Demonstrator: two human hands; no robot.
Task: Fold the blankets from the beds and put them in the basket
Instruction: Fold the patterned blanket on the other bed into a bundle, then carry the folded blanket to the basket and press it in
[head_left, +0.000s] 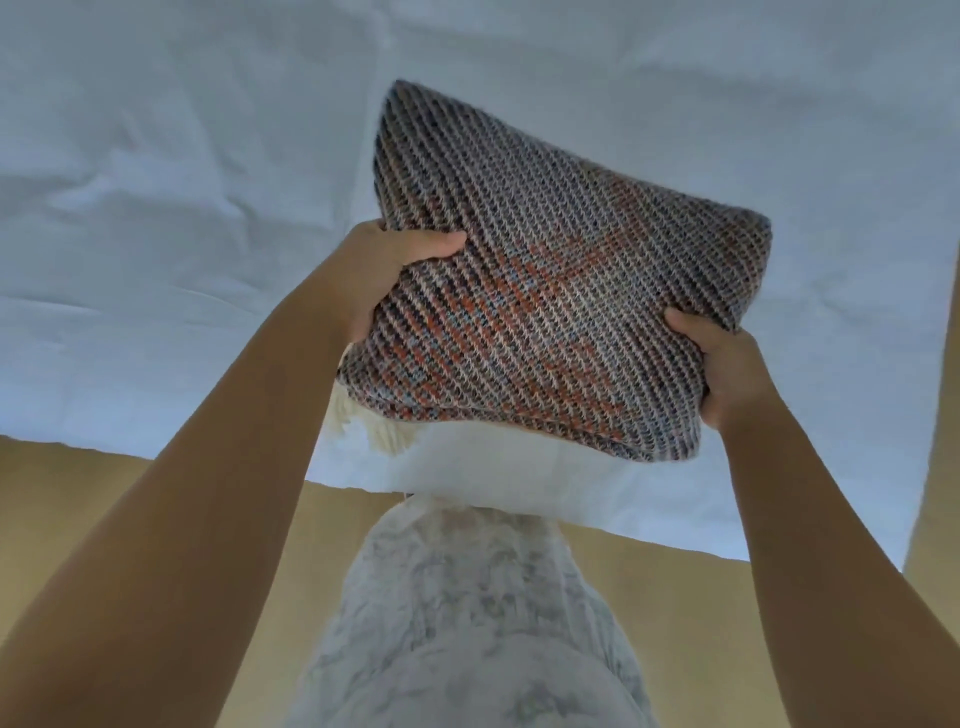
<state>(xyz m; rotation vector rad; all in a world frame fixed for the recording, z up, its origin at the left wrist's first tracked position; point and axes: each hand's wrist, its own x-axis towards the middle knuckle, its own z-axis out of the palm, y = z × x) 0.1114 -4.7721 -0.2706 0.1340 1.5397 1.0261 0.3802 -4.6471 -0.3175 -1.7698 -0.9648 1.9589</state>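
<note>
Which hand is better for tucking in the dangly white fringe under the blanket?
Probably the left hand. It grips the folded blanket on the side where the fringe hangs out beneath. The right hand holds the opposite corner, farther from the fringe.

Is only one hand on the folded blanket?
No, the left hand and the right hand both grip the folded blanket at opposite edges.

A folded, square knitted blanket in grey, black and orange diagonal ribs is gripped at opposite edges. The left hand and right hand each have the thumb on top and the fingers underneath. A cream fringe hangs just below the left fingers. A wrinkled white bed sheet spreads beyond both sets of fingers.
</note>
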